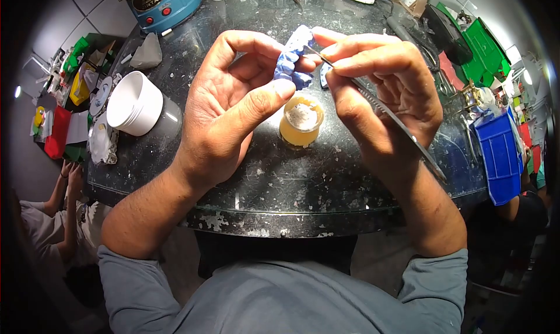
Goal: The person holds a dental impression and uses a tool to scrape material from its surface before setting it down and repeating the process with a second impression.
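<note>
Between the thumb and fingers of my left hand (224,106) is a blue dental model (287,60) with a row of teeth, held up over the bench. My right hand (382,83) pinches a slim metal dental carver (388,112) with a ribbed handle, its tip right at the teeth. Its long handle slants down across the palm toward the wrist. Partly hidden behind the right fingers is another blue piece (325,76). Below the model, a small amber glass jar (300,133) stands on the bench with whitish material at its top.
A white tub (135,104) stands left of my left hand, near crumpled foil (104,147). At the back left is a blue machine (166,10). A blue tray (497,156) and a green case (483,51) lie to the right. Other people sit at both sides.
</note>
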`<state>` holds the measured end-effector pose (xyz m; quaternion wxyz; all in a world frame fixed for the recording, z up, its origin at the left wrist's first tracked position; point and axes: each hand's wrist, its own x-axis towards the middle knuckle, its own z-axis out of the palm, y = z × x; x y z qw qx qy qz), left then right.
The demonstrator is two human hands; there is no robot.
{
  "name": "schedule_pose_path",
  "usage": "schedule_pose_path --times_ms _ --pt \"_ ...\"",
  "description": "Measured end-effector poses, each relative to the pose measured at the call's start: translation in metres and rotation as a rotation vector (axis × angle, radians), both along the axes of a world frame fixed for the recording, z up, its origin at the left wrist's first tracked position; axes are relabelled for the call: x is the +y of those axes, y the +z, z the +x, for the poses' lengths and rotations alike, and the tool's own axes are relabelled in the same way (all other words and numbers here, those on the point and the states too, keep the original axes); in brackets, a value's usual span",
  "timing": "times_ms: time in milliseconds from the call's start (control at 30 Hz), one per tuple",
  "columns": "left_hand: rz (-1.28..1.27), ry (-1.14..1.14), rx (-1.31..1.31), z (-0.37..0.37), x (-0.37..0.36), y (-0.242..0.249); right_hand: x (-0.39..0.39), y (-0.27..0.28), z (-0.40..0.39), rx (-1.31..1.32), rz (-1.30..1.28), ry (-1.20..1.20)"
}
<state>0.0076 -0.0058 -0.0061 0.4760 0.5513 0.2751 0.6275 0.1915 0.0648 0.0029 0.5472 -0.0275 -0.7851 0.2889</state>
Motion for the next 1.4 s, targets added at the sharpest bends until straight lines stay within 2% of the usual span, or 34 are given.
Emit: schedule_pose_path --times_ms 1067,1400 --pt "0.052 0.063 0.054 0.0005 0.0009 0.0005 0.0034 0.0019 0.0023 -0.032 0.064 0.001" --pt "0.043 0.07 0.071 -0.0005 0.0013 -0.0005 0.0006 0.0022 0.0019 -0.031 0.0 -0.002"
